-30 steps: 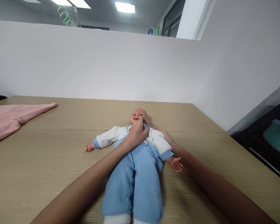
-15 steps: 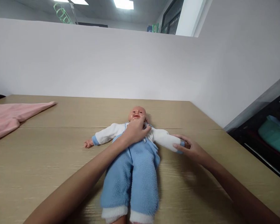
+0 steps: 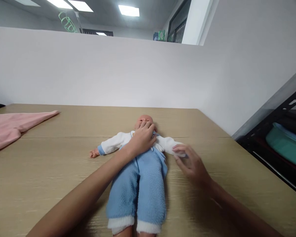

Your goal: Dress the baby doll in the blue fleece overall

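Observation:
A baby doll (image 3: 151, 184) lies on its back on the table, in a white-and-blue fleece outfit with its legs toward me. My left hand (image 3: 143, 137) rests across its upper chest and neck, thumb at the collar and fingers curled over the chin and mouth. At the doll's arm on the right, my right hand (image 3: 191, 161) has thumb and fingers around the lower end of the white sleeve (image 3: 169, 144). That hand is slightly blurred and hides the doll's hand there. The other doll hand (image 3: 94, 153) shows beyond its blue cuff.
Pink cloth (image 3: 17, 126) lies on the wooden table (image 3: 51, 184) at the left. A white wall (image 3: 101, 72) rises behind it. On the right, a black rack (image 3: 258, 140) holds a folded green cloth (image 3: 286, 143).
My right hand has moved left along the doll's sleeve, away from where the cuff end was. The fingers of my left hand have shifted up over the doll's mouth. The view tilts up slightly.

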A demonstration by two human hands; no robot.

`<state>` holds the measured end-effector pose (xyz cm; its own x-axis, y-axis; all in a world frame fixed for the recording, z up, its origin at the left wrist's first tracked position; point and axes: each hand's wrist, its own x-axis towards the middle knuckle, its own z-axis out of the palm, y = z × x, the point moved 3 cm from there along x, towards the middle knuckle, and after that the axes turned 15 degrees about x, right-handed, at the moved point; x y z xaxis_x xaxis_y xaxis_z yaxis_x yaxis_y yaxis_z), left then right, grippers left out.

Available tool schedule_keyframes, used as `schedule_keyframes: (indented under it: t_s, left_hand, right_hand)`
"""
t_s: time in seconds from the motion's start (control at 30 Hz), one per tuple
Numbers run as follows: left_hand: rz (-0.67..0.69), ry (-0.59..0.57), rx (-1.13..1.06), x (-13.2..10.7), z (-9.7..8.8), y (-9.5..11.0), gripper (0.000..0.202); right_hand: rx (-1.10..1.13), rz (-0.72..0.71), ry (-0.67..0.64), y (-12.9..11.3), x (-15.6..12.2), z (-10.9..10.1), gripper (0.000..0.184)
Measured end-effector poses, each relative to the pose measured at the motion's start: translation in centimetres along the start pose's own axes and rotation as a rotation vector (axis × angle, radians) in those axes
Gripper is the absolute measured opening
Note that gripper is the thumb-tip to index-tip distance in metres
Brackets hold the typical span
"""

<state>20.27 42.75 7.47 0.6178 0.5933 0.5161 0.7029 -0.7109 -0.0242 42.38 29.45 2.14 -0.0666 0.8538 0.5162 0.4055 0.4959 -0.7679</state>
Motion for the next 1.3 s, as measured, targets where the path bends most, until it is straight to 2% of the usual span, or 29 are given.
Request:
schedule_keyframes:
  t_s: [0.07,0.13,0.27,0.33,0.43,0.53,0.63,0.7,0.77,0.87,0.93,1.0,1.1,1.2,1.3]
  left_hand:
    - [0.049,-0.004,-0.059,0.0,-0.3,0.6,0.015]
    - [0.088,-0.038,-0.132,-0.1,-0.4,1.1,0.017]
    - [0.178,-0.158,-0.199,-0.5,0.1,2.1,0.024]
    - [0.238,-0.215,-0.212,-0.8,0.4,2.4,0.031]
    - [0.294,-0.289,-0.235,-0.9,0.7,2.5,0.034]
    - [0.227,-0.335,-0.301,-0.7,1.3,2.2,0.029]
    - [0.120,-0.306,-0.331,-0.6,1.9,1.8,0.025]
    - [0.108,-0.246,-0.316,-0.6,2.0,1.7,0.019]
    - [0.111,-0.187,-0.299,-0.5,1.7,1.6,0.015]
    - [0.111,-0.151,-0.278,0.0,0.9,1.9,0.019]
    - [0.137,-0.165,-0.252,0.5,0.7,2.2,0.023]
    - [0.177,-0.198,-0.222,1.1,0.9,2.7,0.033]
    - [0.217,-0.274,-0.186,1.6,2.1,3.4,0.056]
    - [0.202,-0.303,-0.155,1.5,3.2,3.9,0.073]
    - [0.154,-0.231,-0.118,0.9,3.7,4.1,0.068]
  right_hand:
    - [0.241,0.212,-0.103,-0.4,-0.1,2.6,0.028]
    - [0.412,0.346,-0.168,0.1,0.1,4.4,0.031]
    - [0.645,0.515,-0.274,2.4,1.6,5.2,0.039]
    - [0.694,0.572,-0.266,3.4,2.1,5.0,0.045]
    - [0.693,0.563,-0.187,4.0,2.3,4.7,0.044]
    - [0.604,0.492,-0.134,3.7,2.0,4.9,0.036]
    - [0.221,0.251,-0.092,2.5,1.7,4.4,0.020]
    - [-0.057,0.091,-0.064,1.8,1.6,3.4,0.013]
    - [-0.230,-0.027,-0.041,1.5,1.7,1.9,0.021]
    - [-0.391,-0.145,-0.052,2.3,2.1,-0.6,0.043]
    - [-0.409,-0.140,-0.103,3.7,2.4,-1.9,0.056]
    - [-0.353,-0.083,-0.146,5.1,2.6,-2.7,0.061]
    - [-0.213,0.053,-0.091,6.3,2.8,-3.1,0.063]
    - [-0.075,0.151,0.050,5.6,2.7,-2.6,0.071]
    - [0.089,0.164,0.074,3.4,2.4,-1.6,0.070]
